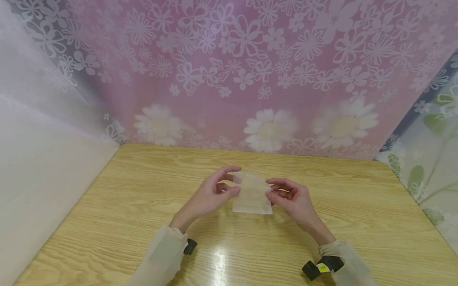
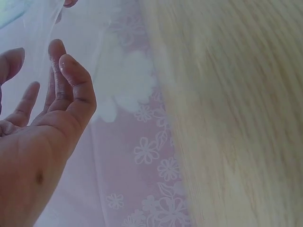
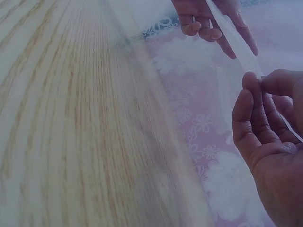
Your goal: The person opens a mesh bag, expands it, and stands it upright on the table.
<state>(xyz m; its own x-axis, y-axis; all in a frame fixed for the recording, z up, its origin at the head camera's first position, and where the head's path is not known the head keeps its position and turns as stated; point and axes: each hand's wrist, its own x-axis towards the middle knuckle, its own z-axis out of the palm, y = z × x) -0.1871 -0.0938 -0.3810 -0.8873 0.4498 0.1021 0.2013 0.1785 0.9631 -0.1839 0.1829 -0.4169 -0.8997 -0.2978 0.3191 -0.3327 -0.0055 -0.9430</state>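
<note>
Cream sleeves [image 1: 157, 256]: closest to us, folks – one reaching in from 7 o'clock, its partner from between 4 and 5, both angled toward the middle.
Black wrist devices [image 1: 312, 271]: one by each cuff, and the right one shows a yellow label [image 1: 323, 268], its print too small to read.
Translucent sheet [image 1: 252, 195]: here's the centre of attention, just off the middle of the head view at 5 o'clock, raised over the bench, lower edge nearly level – so clear that fingertips show through its upper left corner.
Left hand [image 1: 209, 194]: at the sheet's 9 o'clock, thumb at the near side of that edge, fingers reaching behind, index out at the top corner; whether it truly pinches, I cannot tell.
Right hand [image 1: 295, 198]: at 3 o'clock, and that's a neat pinch – thumb and fingertips together on the sheet's edge, as the right wrist view shows.
Bench [image 1: 143, 186]: pale wood grain under it all, bright glare at 6 o'clock.
Pink curtain [image 1: 214, 91]: filling 12 o'clock, white flowers all over, three big daisies along the bottom.
White drape [image 1: 46, 171]: over at 9 o'clock, flanking the bench.
</note>
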